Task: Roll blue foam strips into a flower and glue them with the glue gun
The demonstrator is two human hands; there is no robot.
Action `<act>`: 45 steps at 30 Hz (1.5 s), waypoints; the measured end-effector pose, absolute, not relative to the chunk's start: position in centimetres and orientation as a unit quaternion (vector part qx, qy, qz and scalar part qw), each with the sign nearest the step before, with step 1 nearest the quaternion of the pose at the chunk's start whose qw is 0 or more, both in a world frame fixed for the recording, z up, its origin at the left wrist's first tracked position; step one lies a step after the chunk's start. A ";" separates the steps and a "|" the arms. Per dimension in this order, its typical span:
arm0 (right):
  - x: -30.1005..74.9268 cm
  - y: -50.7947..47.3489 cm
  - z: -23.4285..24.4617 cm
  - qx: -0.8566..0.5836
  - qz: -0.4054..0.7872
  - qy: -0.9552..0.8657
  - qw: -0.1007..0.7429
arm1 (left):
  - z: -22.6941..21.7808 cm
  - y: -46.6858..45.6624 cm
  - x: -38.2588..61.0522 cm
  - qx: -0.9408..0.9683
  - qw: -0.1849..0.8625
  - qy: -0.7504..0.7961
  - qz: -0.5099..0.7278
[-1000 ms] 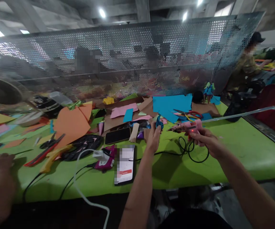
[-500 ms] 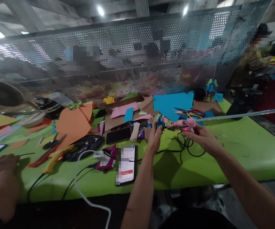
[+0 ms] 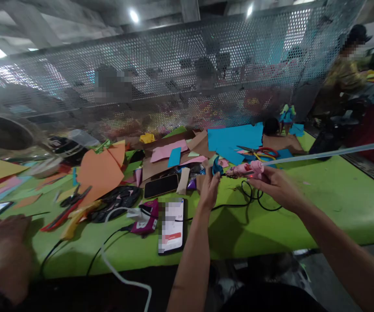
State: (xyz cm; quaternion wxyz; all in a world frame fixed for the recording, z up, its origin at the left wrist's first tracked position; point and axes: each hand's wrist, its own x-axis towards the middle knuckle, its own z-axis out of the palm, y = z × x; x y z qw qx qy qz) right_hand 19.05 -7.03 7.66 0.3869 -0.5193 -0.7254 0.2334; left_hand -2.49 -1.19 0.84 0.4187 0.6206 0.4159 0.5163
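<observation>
Over the green table, my right hand [image 3: 273,184] grips a pink hot glue gun [image 3: 246,168] with a small red light on it. A long clear glue stick [image 3: 330,154] runs out of its back to the right. Its nozzle points left at a curled blue foam piece [image 3: 217,166], which my left hand [image 3: 209,190] pinches upright. Whether the tip touches the foam I cannot tell. The gun's black cord [image 3: 230,205] loops below and runs left across the table.
Scissors [image 3: 260,154] lie on blue sheets [image 3: 235,138] behind my hands. Nearer left are a lit phone [image 3: 173,225], a dark phone [image 3: 161,186], a purple power strip [image 3: 145,222] and a yellow glue gun [image 3: 75,220]. Another person's hand [image 3: 7,238] rests at far left. A small doll [image 3: 286,118] stands behind.
Both my hands hold nearly the same pose, with the glue gun at the blue foam piece. The view has shifted slightly. The other person's hand at far left has moved a little.
</observation>
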 end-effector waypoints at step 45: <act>18.3 -6.8 9.6 -0.530 0.166 -0.773 0.306 | 0.4 -1.2 -3.0 0.622 0.404 0.426 0.518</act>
